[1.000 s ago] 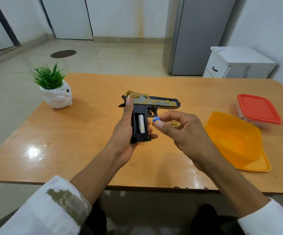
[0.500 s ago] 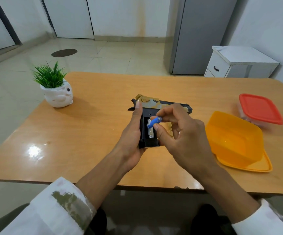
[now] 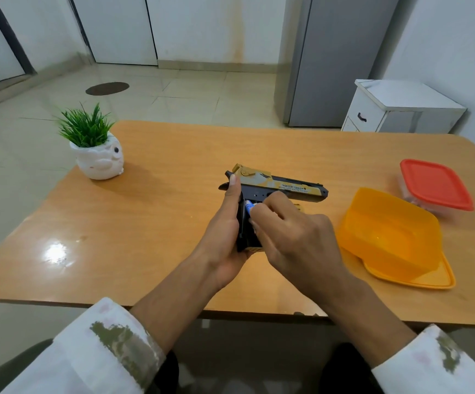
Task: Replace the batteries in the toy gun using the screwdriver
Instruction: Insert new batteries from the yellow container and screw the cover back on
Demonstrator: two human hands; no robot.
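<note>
The black and gold toy gun (image 3: pixel 281 187) is held above the wooden table (image 3: pixel 159 211), barrel pointing right, grip toward me. My left hand (image 3: pixel 224 234) wraps the grip from the left, thumb up along its back. My right hand (image 3: pixel 290 237) lies over the open battery compartment in the grip, fingertips pressing a blue and white battery (image 3: pixel 249 206) at the compartment's top. Most of the compartment is hidden under my right fingers. No screwdriver is in view.
An orange plastic tub (image 3: pixel 392 237) sits on its lid to the right of my hands. A container with a red lid (image 3: pixel 435 184) stands behind it. A white owl pot with a green plant (image 3: pixel 96 155) is at the table's far left.
My right hand brought the blue battery from beside the grip down into the open compartment. It now covers the compartment. The gun shifted slightly right in my left hand.
</note>
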